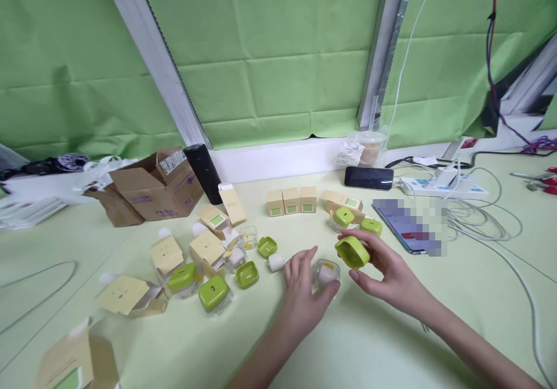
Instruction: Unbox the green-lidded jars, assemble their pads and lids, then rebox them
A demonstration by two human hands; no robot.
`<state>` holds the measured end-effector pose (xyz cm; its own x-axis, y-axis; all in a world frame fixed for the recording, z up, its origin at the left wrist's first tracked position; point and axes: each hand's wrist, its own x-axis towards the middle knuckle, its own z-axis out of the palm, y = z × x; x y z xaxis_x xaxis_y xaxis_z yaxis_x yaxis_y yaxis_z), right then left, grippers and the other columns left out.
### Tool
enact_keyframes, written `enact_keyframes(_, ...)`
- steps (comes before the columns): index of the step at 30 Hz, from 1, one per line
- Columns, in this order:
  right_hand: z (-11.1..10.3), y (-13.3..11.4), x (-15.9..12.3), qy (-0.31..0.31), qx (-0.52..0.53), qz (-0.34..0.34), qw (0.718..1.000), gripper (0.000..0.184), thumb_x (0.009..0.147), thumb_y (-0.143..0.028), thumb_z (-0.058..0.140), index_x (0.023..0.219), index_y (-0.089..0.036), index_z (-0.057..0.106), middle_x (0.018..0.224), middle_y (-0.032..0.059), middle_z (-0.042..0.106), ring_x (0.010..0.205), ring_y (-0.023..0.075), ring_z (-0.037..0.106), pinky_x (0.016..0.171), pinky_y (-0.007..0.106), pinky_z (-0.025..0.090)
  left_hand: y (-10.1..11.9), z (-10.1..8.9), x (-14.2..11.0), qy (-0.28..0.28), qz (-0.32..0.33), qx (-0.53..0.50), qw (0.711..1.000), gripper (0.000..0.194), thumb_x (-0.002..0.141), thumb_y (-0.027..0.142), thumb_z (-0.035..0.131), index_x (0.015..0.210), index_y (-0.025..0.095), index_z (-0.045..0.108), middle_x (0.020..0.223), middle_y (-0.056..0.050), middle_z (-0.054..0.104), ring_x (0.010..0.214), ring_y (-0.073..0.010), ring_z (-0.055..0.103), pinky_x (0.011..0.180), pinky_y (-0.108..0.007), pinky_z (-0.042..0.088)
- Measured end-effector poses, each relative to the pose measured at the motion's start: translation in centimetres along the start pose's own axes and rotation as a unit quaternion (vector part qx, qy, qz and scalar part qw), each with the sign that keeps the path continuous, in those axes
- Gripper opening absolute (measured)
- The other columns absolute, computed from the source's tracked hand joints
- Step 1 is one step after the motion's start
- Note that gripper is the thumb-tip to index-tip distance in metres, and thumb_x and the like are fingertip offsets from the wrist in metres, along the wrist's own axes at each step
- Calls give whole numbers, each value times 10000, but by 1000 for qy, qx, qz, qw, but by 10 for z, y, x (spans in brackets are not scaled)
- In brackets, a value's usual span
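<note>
My right hand grips a green plastic lid between thumb and fingers, raised above the table and tilted with its hollow side toward me. My left hand is curved around a small clear container, its thumb at the front and index finger at the left side. Inside that container sits something whitish with a bit of yellow. Just left of my left hand lies a small white roll. Two green lids lie hollow side up beside it, near an uncovered clear container.
Lidded green containers stand among opened small cartons on the left. Three closed cartons line up at the back. Two phones, a power strip and loose cables lie right. A cardboard box and black cylinder stand back left.
</note>
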<state>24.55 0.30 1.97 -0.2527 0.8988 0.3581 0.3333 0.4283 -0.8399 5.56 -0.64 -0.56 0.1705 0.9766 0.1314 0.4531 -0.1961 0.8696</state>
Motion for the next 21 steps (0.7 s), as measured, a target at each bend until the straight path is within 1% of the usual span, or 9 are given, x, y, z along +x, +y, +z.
enact_keyframes(1, 2, 0, -1, -7, -1, -1, 1000, 529, 782, -154, 588, 1263, -297, 420, 1271, 81, 537, 1163, 250, 539, 960, 427, 468, 1, -1, 0, 10, 8, -16, 1000, 489, 800, 318, 607, 1253, 227, 445, 1274, -115, 452, 1244, -285, 330, 1031, -457, 254)
enact_keyframes(2, 4, 0, -1, -12, 4, -2, 1000, 547, 781, -151, 595, 1271, -293, 397, 1272, 88, 534, 1170, 250, 534, 969, 435, 460, 2, -3, 0, 16, 13, -36, 999, 452, 816, 314, 585, 1236, 218, 452, 1259, -117, 474, 1220, -277, 364, 1014, -447, 277)
enact_keyframes(5, 13, -2, -4, -17, 34, -12, 999, 524, 787, -150, 610, 1234, -283, 372, 1256, 95, 532, 1151, 237, 547, 964, 435, 470, 10, -4, 0, 0, -5, -158, 987, 235, 839, 329, 548, 1031, 193, 542, 1059, -96, 589, 1027, -245, 521, 896, -398, 385)
enact_keyframes(8, 20, -5, -6, -38, 36, -38, 998, 489, 808, -159, 599, 1239, -278, 401, 1274, 93, 504, 1152, 230, 540, 964, 424, 480, 16, -2, 1, -12, -60, -323, 944, 243, 789, 372, 616, 919, 180, 545, 895, -59, 630, 858, -205, 583, 780, -337, 445)
enact_keyframes(10, 22, -7, -7, -58, 41, -60, 996, 463, 841, -171, 561, 1271, -282, 429, 1292, 91, 486, 1183, 233, 512, 958, 409, 495, 17, -1, 0, 1, -85, -379, 921, 246, 757, 360, 657, 882, 170, 564, 867, -46, 647, 833, -189, 588, 763, -306, 448)
enact_keyframes(12, 22, -8, -7, -64, 47, -70, 994, 412, 874, -191, 527, 1269, -294, 470, 1290, 83, 498, 1189, 232, 509, 939, 396, 515, 17, -2, 0, -5, -94, -395, 914, 226, 753, 341, 667, 866, 154, 607, 872, -49, 666, 865, -193, 588, 803, -305, 440)
enact_keyframes(15, 21, -8, -7, -56, 60, -42, 996, 388, 880, -247, 554, 1260, -299, 494, 1273, 73, 537, 1119, 223, 569, 926, 403, 525, 16, -4, 0, -41, -93, -408, 907, 248, 773, 339, 653, 921, 140, 662, 916, -60, 685, 920, -209, 584, 866, -324, 420)
enact_keyframes(19, 22, -8, -6, -39, 130, 49, 990, 269, 894, -323, 548, 1154, -256, 575, 1162, 78, 623, 976, 200, 647, 859, 383, 559, 18, -4, -1, -45, -106, -402, 909, 235, 744, 313, 688, 905, 142, 692, 831, -36, 683, 816, -170, 564, 784, -278, 419)
enact_keyframes(21, 23, -7, -5, -19, 150, 64, 986, 211, 883, -346, 564, 1051, -232, 619, 1106, 83, 648, 945, 202, 657, 806, 360, 576, 19, -3, -2, -46, -117, -401, 907, 231, 727, 301, 704, 896, 145, 697, 792, -23, 670, 779, -153, 542, 753, -261, 413)
